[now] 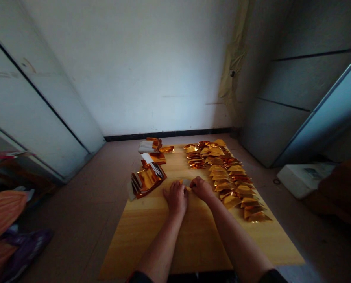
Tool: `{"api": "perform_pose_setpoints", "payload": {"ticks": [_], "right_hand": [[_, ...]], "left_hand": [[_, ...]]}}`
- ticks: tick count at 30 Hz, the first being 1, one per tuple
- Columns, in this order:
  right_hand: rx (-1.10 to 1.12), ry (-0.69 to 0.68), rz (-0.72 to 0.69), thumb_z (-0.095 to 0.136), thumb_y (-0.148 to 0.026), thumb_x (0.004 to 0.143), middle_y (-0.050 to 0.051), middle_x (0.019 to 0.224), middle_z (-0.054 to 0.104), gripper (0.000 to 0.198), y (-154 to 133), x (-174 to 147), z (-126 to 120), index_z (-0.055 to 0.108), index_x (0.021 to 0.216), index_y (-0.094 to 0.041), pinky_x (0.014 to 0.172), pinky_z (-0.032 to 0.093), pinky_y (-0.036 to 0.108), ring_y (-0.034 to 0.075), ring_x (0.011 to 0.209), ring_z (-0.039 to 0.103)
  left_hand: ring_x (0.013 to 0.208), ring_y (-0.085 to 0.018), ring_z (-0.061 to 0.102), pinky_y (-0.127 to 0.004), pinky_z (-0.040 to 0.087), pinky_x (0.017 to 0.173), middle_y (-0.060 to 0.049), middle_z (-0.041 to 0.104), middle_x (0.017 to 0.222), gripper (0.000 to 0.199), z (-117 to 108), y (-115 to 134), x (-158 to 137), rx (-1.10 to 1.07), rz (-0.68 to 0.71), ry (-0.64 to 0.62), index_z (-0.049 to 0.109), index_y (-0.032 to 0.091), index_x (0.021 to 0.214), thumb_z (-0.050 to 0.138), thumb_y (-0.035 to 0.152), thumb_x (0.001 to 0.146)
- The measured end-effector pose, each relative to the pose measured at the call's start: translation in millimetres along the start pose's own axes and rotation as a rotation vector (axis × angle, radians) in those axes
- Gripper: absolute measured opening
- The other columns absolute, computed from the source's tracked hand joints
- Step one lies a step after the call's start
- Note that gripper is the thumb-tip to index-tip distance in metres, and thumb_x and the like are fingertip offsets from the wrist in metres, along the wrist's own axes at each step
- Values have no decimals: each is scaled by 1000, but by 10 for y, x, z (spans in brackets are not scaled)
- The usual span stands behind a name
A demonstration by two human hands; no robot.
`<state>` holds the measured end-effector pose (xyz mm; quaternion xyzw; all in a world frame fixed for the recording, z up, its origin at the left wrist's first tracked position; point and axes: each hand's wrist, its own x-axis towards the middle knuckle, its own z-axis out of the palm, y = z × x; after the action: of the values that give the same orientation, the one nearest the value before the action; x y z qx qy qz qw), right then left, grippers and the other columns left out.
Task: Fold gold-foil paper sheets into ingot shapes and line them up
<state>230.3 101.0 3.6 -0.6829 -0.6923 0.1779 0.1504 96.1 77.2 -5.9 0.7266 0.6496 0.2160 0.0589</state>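
A small sheet of gold foil paper (186, 182), its pale side showing, lies partly folded on the wooden board between my hands. My left hand (177, 197) holds the sheet down near its left end, thumb out to the side. At the sheet's right end, the fingers of my right hand (203, 189) are closed in a pinch on its edge. Fingers cover much of the paper. Left of my hands lies a stack of gold foil sheets (148, 179). On the right, folded gold foil pieces (234, 184) stand in overlapping rows.
The wooden board (146, 239) lies low before me. At its far left are a second stack of foil sheets (150, 145) and a single folded piece (167, 149). A wall, cabinets, a white box (301, 179) and cloth-like bundles (4, 224) surround it.
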Motion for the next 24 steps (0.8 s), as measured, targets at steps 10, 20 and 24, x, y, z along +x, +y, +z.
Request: {"api": "perform_pose_setpoints", "payload": {"ticks": [10, 20, 24], "right_hand": [[-270, 170, -174, 43, -23, 94, 7, 102, 62, 22, -115, -298, 100, 65, 91, -21, 75, 36, 30, 21, 98, 52], [-286, 129, -260, 41, -20, 94, 8, 104, 64, 22, -131, -419, 145, 63, 97, -20, 81, 32, 34, 21, 98, 50], [-288, 131, -256, 42, -22, 95, 7, 100, 64, 23, -191, -462, 185, 64, 97, -21, 80, 32, 35, 21, 95, 51]], "left_hand": [[125, -25, 47, -63, 20, 105, -3, 59, 129, 21, 25, -160, 135, -97, 54, -108, 62, 26, 94, 51, 12, 82], [111, -21, 59, -44, 36, 101, -5, 65, 119, 23, 96, -339, 241, -180, 334, -48, 63, 23, 92, 53, 6, 79], [93, -18, 64, -32, 47, 86, -4, 72, 99, 21, 98, -371, 290, -235, 328, -35, 67, 21, 87, 56, 5, 78]]}}
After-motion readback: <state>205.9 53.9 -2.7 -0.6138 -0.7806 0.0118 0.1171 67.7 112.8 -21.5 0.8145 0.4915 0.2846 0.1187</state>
